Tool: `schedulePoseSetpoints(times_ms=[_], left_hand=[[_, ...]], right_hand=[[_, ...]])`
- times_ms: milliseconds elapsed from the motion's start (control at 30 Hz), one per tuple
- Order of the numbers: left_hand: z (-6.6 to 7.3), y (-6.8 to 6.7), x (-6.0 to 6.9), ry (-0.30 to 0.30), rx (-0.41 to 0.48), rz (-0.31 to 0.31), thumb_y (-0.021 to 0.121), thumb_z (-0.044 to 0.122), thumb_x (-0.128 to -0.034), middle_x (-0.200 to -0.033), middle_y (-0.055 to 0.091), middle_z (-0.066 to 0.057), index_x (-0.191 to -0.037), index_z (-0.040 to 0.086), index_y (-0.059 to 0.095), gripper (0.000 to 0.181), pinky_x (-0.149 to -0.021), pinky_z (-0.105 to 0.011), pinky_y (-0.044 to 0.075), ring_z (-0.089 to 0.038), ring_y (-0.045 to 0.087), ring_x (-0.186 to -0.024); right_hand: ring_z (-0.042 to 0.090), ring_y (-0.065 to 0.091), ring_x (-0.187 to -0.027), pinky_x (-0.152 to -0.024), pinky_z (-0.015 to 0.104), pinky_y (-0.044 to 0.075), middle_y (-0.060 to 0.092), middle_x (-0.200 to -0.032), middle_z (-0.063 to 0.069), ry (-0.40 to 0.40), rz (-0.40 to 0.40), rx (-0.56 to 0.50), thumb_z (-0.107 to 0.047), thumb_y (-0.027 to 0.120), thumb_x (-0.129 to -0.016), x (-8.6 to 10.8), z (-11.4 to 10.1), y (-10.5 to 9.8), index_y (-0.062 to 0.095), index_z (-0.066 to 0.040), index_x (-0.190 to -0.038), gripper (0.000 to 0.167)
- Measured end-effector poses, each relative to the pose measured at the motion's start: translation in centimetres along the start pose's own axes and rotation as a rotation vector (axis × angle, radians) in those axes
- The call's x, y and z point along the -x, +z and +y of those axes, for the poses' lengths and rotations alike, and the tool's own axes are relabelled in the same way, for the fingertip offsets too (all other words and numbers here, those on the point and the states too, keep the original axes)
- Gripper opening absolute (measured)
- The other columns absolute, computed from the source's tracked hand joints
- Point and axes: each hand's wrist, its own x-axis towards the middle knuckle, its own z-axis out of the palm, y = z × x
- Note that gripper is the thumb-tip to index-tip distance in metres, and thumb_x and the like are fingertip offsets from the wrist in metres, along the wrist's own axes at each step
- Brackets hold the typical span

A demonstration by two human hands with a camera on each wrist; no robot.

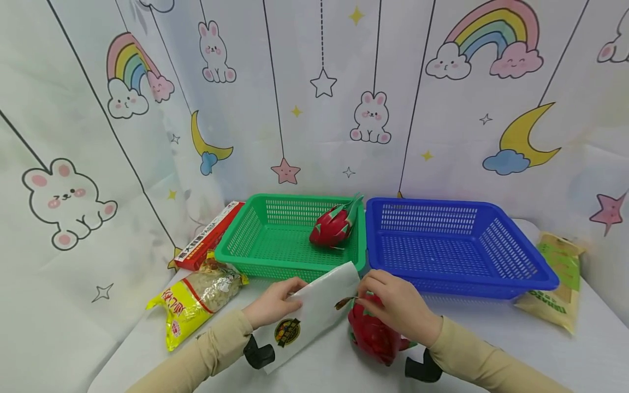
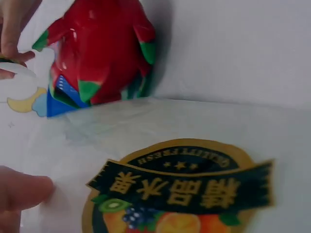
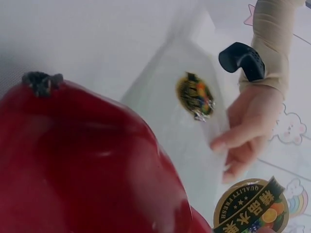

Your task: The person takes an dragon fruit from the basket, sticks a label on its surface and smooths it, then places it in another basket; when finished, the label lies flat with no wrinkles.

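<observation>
My left hand (image 1: 272,303) pinches the edge of a white sheet (image 1: 321,308), thumb on the near face. A round gold-and-black fruit label (image 1: 287,332) lies on this sheet. Between the fingertips of my right hand (image 1: 399,307) is a loose round fruit sticker (image 3: 248,206), seen almost edge-on in the head view. Beneath the right hand sits a red dragon fruit (image 1: 375,339) with green-tipped scales, on the table beside the sheet. It fills much of the right wrist view; whether the hand touches it I cannot tell.
Behind the hands stand a green basket (image 1: 245,265) holding another dragon fruit (image 1: 331,226) and a blue basket (image 1: 462,286). To the left lie a yellow food bag (image 1: 194,300) and a red box (image 1: 208,234). A tan-green packet (image 1: 555,284) lies at the right.
</observation>
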Motion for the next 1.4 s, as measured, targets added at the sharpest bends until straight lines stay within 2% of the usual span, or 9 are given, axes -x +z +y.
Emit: schedulePoseSetpoints(times_ms=[133, 267, 567, 733, 900, 1133, 1400], left_hand=[[-0.6, 0.2, 0.1, -0.032, -0.021, -0.022, 0.054, 0.004, -0.0886, -0.121, 0.057, -0.019, -0.114, 0.004, 0.056, 0.026, -0.093, -0.051, 0.043, -0.038, 0.050, -0.116], [-1.0, 0.3, 0.1, -0.027, -0.038, -0.037, 0.054, 0.003, -0.0880, -0.120, 0.057, -0.020, -0.114, 0.003, 0.056, 0.026, -0.093, -0.053, 0.041, -0.041, 0.049, -0.117], [-1.8, 0.3, 0.0, -0.028, -0.093, -0.025, 0.055, 0.001, -0.0849, -0.118, 0.057, -0.023, -0.112, 0.000, 0.056, 0.027, -0.092, -0.055, 0.042, -0.044, 0.048, -0.116], [-2.5, 0.1, -0.1, -0.066, -0.102, -0.031, 0.056, 0.000, -0.0839, -0.117, 0.056, -0.024, -0.112, -0.001, 0.055, 0.028, -0.088, -0.054, 0.043, -0.044, 0.050, -0.112], [-3.2, -0.3, -0.3, -0.091, -0.132, -0.060, 0.056, 0.001, -0.0829, -0.112, 0.057, -0.023, -0.115, -0.003, 0.054, 0.033, -0.081, -0.048, 0.045, -0.038, 0.053, -0.104], [-4.2, -0.4, -0.4, -0.098, -0.239, -0.104, 0.061, -0.001, -0.0770, -0.095, 0.059, -0.016, -0.107, -0.002, 0.057, 0.031, -0.068, -0.036, 0.044, -0.025, 0.053, -0.084], [-4.7, -0.3, -0.5, -0.114, -0.259, -0.077, 0.060, -0.003, -0.0731, -0.086, 0.059, -0.012, -0.106, -0.004, 0.057, 0.033, -0.065, -0.035, 0.044, -0.021, 0.052, -0.074]], right_hand=[[0.002, 0.055, -0.069, -0.062, 0.015, 0.051, 0.057, -0.080, -0.009, 0.013, -0.004, -0.006, -0.012, 0.081, -0.068, 0.1, 0.0, 0.0, 0.060, -0.019, -0.080, 0.025], [0.002, 0.054, -0.068, -0.061, 0.014, 0.050, 0.056, -0.079, -0.009, 0.013, -0.002, -0.002, -0.012, 0.081, -0.068, 0.2, 0.1, 0.1, 0.060, -0.019, -0.079, 0.025], [0.002, 0.055, -0.069, -0.061, 0.014, 0.051, 0.057, -0.079, -0.008, 0.034, -0.002, -0.011, -0.011, 0.081, -0.068, 0.3, 0.0, 0.0, 0.060, -0.019, -0.079, 0.025], [0.002, 0.055, -0.069, -0.061, 0.014, 0.051, 0.057, -0.079, -0.008, 0.046, -0.007, -0.017, -0.011, 0.081, -0.067, 0.3, 0.0, 0.0, 0.061, -0.019, -0.079, 0.025], [0.002, 0.054, -0.068, -0.060, 0.014, 0.050, 0.056, -0.078, -0.009, 0.033, 0.003, -0.010, -0.010, 0.082, -0.066, 0.3, 0.0, -0.1, 0.060, -0.019, -0.078, 0.026], [0.003, 0.055, -0.069, -0.061, 0.015, 0.051, 0.057, -0.079, -0.008, 0.020, 0.014, 0.003, -0.010, 0.082, -0.066, 0.2, 0.0, -0.2, 0.060, -0.018, -0.078, 0.026], [0.004, 0.056, -0.069, -0.061, 0.016, 0.052, 0.057, -0.079, -0.008, 0.041, 0.001, 0.006, -0.010, 0.081, -0.067, 0.2, -0.1, -0.4, 0.060, -0.018, -0.078, 0.025]])
